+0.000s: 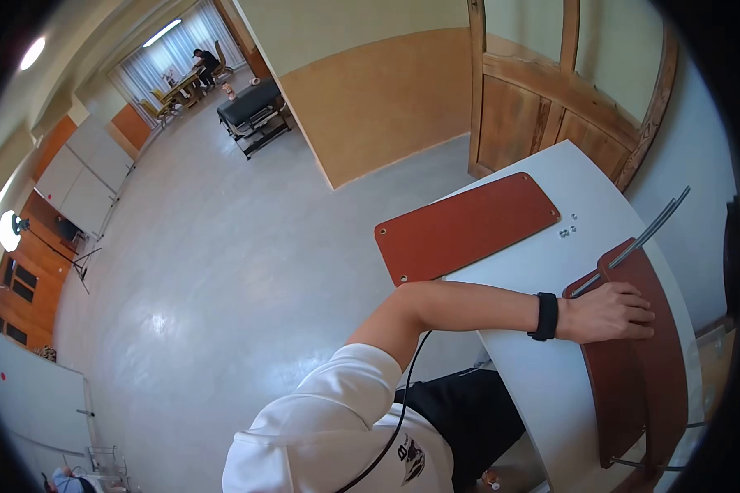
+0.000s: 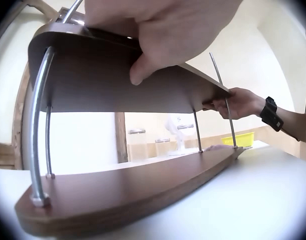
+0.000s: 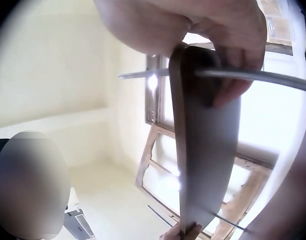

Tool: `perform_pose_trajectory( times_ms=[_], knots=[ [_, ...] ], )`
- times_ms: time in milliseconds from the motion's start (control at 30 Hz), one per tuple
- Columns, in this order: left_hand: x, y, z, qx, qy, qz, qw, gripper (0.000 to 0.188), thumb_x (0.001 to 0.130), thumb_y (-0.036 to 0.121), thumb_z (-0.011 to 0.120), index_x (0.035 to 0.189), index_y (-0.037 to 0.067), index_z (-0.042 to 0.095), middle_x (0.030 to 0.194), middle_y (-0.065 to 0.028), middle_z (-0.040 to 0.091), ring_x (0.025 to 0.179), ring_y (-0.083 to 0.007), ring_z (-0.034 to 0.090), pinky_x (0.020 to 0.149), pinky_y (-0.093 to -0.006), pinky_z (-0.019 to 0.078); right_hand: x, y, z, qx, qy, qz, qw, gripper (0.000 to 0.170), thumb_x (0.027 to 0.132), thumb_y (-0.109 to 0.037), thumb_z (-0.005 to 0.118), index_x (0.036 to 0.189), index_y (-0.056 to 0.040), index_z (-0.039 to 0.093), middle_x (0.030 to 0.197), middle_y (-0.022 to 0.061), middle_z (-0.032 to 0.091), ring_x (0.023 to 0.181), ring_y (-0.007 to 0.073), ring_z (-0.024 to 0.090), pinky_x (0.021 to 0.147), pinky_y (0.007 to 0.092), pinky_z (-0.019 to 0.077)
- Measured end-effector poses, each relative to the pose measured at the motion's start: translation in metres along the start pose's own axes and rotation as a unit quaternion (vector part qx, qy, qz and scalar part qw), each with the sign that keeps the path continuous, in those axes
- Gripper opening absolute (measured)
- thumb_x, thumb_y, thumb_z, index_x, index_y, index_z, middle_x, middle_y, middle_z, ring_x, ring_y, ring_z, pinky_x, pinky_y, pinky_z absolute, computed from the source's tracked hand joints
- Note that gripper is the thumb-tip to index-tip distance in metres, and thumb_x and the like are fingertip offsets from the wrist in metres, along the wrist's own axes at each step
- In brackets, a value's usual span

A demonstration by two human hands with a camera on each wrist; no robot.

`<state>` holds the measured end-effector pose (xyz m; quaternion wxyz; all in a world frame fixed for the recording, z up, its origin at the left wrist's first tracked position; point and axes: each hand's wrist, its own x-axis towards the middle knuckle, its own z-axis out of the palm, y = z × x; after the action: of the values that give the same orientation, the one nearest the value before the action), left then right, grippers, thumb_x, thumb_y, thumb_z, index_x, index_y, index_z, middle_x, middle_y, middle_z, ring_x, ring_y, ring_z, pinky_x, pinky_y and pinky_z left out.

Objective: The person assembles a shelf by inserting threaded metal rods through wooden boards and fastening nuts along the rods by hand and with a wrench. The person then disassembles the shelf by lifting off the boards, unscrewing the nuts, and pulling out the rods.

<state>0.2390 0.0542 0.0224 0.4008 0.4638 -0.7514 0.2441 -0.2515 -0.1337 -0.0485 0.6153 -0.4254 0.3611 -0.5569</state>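
The left grip (image 2: 168, 30), cropped above, pinches the upper board (image 2: 103, 82), its long axis running left to right; the right grip (image 2: 241, 103), fingers partly hidden, clasps the far end.

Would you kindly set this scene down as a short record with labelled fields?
Left hand: grips the upper board near one end
Right hand: holds its far end
Metal rods: four, between upper and lower boards
Lower board: beneath, on the white table
Third board: flat on the table, one end overhanging
Small metal pieces: loose beside the third board
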Motion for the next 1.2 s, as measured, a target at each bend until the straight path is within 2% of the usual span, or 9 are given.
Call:
perform_pose_trajectory(
  times_ms=[267,400,533,600,767,1000,1100,1167,1200],
  knots=[
    [-0.036,0.012,-0.008,-0.024,-0.125,-0.013,0.992,0.041,0.091,0.009,0.063,0.131,0.001,0.063,0.132,-0.0146,0.066,0.130,-0.0328,0.059,0.116,-0.0477,0.0413,-0.117,-0.014,0.204,-0.352,0.005,-0.145,0.925,0.033,0.102,-0.013,0.061,0.128,0.0074,0.064,0.122,0.0180,0.068,0.100,0.0233,0.063,0.085,0.0332,0.0506],
    [-0.036,0.024,-0.066,-0.212,-0.140,-0.144,0.957,0.034,0.096,0.012,0.066,0.128,0.000,0.063,0.129,-0.0175,0.065,0.120,-0.0336,0.062,0.107,-0.0470,0.0457,-0.078,0.010,0.122,-0.240,0.093,-0.054,0.965,0.044,0.106,-0.018,0.055,0.146,-0.0001,0.054,0.147,0.0130,0.057,0.124,0.0244,0.061,0.100,0.0362,0.0526],
    [-0.065,-0.001,-0.084,-0.155,0.102,-0.360,0.914,0.027,0.101,0.014,0.064,0.125,0.002,0.062,0.121,-0.0112,0.066,0.110,-0.0228,0.063,0.099,-0.0365,0.0463,-0.083,0.010,0.129,-0.477,0.076,-0.153,0.862,0.039,0.109,-0.013,0.048,0.147,-0.0091,0.057,0.144,0.0115,0.057,0.125,0.0202,0.060,0.098,0.0297,0.0558],
    [-0.067,-0.014,-0.076,-0.174,0.142,-0.426,0.877,0.029,0.106,0.017,0.058,0.131,0.003,0.056,0.126,-0.0094,0.062,0.116,-0.0201,0.059,0.100,-0.0357,0.0446,-0.086,0.000,0.144,-0.395,0.091,-0.119,0.907,0.039,0.108,-0.014,0.050,0.147,-0.0113,0.058,0.145,0.0111,0.056,0.126,0.0194,0.060,0.099,0.0285,0.0556],
    [-0.077,-0.019,-0.049,-0.313,-0.038,-0.548,0.775,0.060,0.113,0.034,0.039,0.162,0.002,0.025,0.163,-0.0176,0.037,0.152,-0.0269,0.033,0.125,-0.0366,0.0230,-0.090,-0.013,0.150,-0.429,0.103,-0.051,0.896,0.041,0.107,-0.018,0.055,0.146,-0.0084,0.058,0.148,0.0106,0.053,0.131,0.0206,0.056,0.105,0.0335,0.0514],
    [-0.078,-0.014,-0.019,-0.399,-0.049,-0.509,0.761,0.050,0.111,0.016,0.042,0.157,-0.002,0.035,0.154,-0.0168,0.049,0.142,-0.0233,0.046,0.121,-0.0357,0.0329,-0.068,-0.001,0.111,-0.207,0.000,-0.083,0.975,0.038,0.104,-0.016,0.061,0.141,-0.0094,0.064,0.134,0.0078,0.064,0.116,0.0145,0.061,0.097,0.0308,0.0538],
    [-0.082,-0.010,-0.019,-0.405,-0.041,-0.494,0.769,0.050,0.108,0.008,0.046,0.156,-0.003,0.038,0.148,-0.0169,0.055,0.136,-0.0219,0.052,0.117,-0.0349,0.0387,-0.080,-0.015,0.131,-0.337,0.036,-0.105,0.935,0.040,0.102,-0.017,0.064,0.142,-0.0129,0.063,0.140,0.0055,0.063,0.119,0.0178,0.062,0.097,0.0312,0.0525],
    [-0.077,-0.006,-0.025,-0.388,-0.054,-0.497,0.774,0.050,0.106,0.005,0.048,0.155,-0.004,0.039,0.146,-0.0170,0.056,0.133,-0.0215,0.053,0.115,-0.0347,0.0403,-0.097,-0.034,0.162,-0.672,0.143,-0.043,0.725,0.041,0.102,-0.037,0.060,0.142,-0.0290,0.064,0.147,0.0036,0.059,0.133,0.0274,0.057,0.110,0.0401,0.0451],
    [-0.074,-0.006,-0.027,-0.369,-0.065,-0.502,0.779,0.051,0.104,0.002,0.050,0.154,-0.005,0.040,0.143,-0.0170,0.058,0.131,-0.0210,0.055,0.114,-0.0346,0.0419,-0.094,-0.031,0.156,-0.670,0.145,-0.043,0.726,0.041,0.102,-0.037,0.060,0.142,-0.0290,0.064,0.147,0.0036,0.059,0.133,0.0274,0.057,0.110,0.0401,0.0451]
  ],
)
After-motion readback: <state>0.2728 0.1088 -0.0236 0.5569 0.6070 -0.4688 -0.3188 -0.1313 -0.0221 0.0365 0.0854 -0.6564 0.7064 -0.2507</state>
